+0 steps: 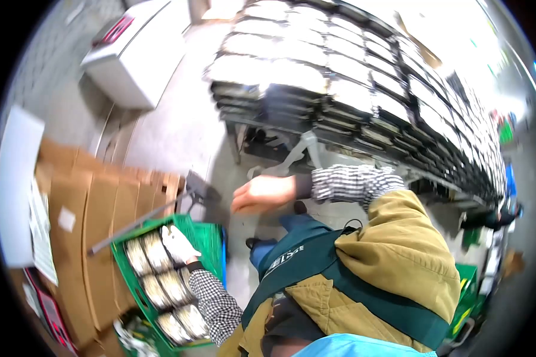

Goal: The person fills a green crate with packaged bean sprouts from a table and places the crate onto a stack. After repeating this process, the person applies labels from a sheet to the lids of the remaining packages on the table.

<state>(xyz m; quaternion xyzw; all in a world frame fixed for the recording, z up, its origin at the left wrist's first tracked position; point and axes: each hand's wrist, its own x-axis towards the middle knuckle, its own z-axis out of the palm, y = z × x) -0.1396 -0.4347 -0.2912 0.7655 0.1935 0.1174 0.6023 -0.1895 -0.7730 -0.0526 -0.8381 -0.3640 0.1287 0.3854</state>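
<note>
My left hand (180, 244), in a white glove, reaches over the top corner of a green crate (122, 257) at the lower left. It touches one of the dark trays with pale contents (156, 253) that stand in rows inside the crate. Whatever its fingertips grip is too small to make out. Bare and held in the air at mid-frame, my right hand (262, 194) is right of the crate and below the long rack of trays. Its fingers look loosely bent together, with nothing visible in them.
Stacked black trays (351, 92) fill a long table across the top and right. Flattened cardboard boxes (71, 256) stand left of the crate, with a metal bar (131, 226) between. A white cabinet (140, 59) is at the upper left. Another green crate (463, 291) stands at the lower right.
</note>
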